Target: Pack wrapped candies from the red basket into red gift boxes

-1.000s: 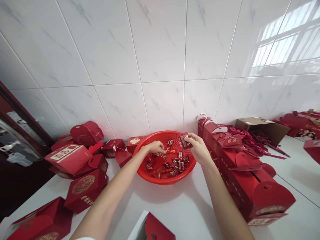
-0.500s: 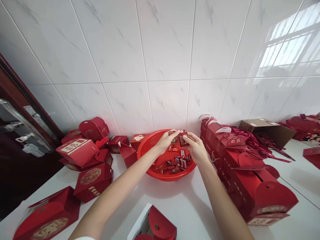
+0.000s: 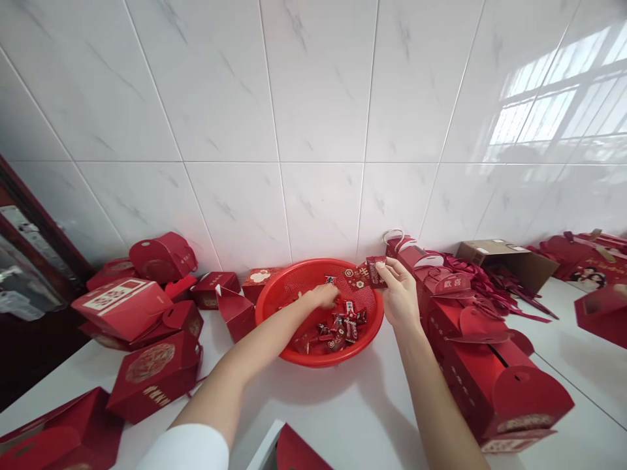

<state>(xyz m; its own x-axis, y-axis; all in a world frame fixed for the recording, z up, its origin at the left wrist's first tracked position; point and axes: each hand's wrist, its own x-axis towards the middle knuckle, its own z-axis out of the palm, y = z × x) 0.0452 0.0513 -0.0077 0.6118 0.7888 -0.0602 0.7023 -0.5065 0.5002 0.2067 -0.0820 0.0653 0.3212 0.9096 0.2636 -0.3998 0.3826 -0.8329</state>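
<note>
Red packets [image 3: 376, 273] are pinched by right hand [image 3: 401, 290] over back-right rim of red basket [image 3: 318, 360]. Left hand [image 3: 326, 297] is held inside, beside wrapped sweets [image 3: 351, 330]; its grip can't be told. Basket is set near back edge of worktop [image 3: 323, 401].

The left hand [image 3: 327, 296] has gone down into the red basket [image 3: 327, 360]; the gold-patterned packet [image 3: 356, 277] seems now held by the right hand [image 3: 401, 290] alone, beside the dark packet [image 3: 375, 272].
</note>
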